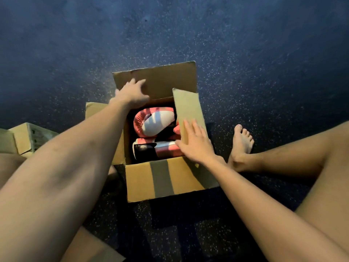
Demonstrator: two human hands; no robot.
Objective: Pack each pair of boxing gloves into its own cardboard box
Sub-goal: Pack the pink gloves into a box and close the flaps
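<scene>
While boxed, gloves (154, 123) beside right hand (196, 146).

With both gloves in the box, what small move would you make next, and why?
Probably press the right flap down with the right hand: both gloves already lie inside the box, and that flap leans inward over them.

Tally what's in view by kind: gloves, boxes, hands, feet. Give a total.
Boxing gloves: 2
Cardboard boxes: 2
Hands: 2
Bare feet: 1
Total: 7
The cropped cardboard at bottom left is left uncounted.
</scene>
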